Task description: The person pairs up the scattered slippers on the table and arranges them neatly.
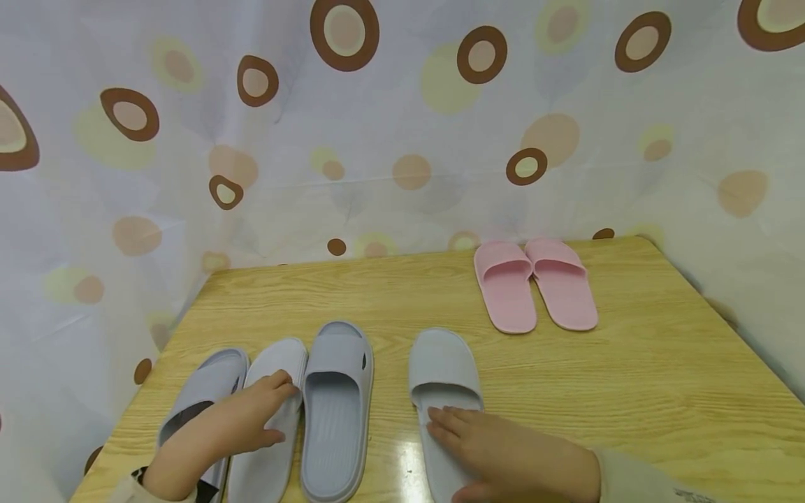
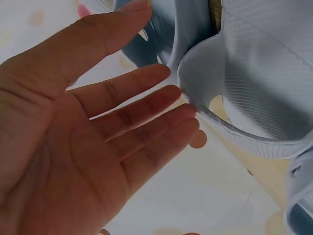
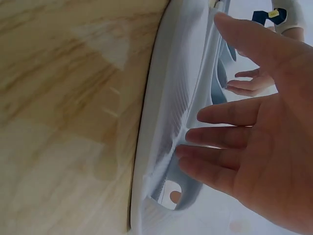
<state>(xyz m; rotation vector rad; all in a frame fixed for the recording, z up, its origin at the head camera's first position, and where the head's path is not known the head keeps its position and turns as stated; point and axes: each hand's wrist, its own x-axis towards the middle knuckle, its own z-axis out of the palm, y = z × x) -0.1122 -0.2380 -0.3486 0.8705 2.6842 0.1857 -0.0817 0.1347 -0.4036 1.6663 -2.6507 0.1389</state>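
The left hand [image 1: 251,411] is over the left white slipper [image 1: 264,471], its fingers loosely extended with the thumb apart, gripping nothing; whether the fingertips touch the slipper, I cannot tell. The right hand [image 1: 497,443] is over the right white slipper [image 1: 440,360], its fingers extended and close together, the thumb apart, also gripping nothing; contact is unclear there too.

Both white slippers lie on the near part of the wooden table [image 1: 641,391], soles down, toes toward the far side. One gray slipper [image 1: 216,377] is just left of the left white slipper, and another gray slipper [image 1: 333,436] is just right of it. A pair of pink slippers [image 1: 506,297] lies side by side at the far right, before a patterned cloth [image 1: 377,126].
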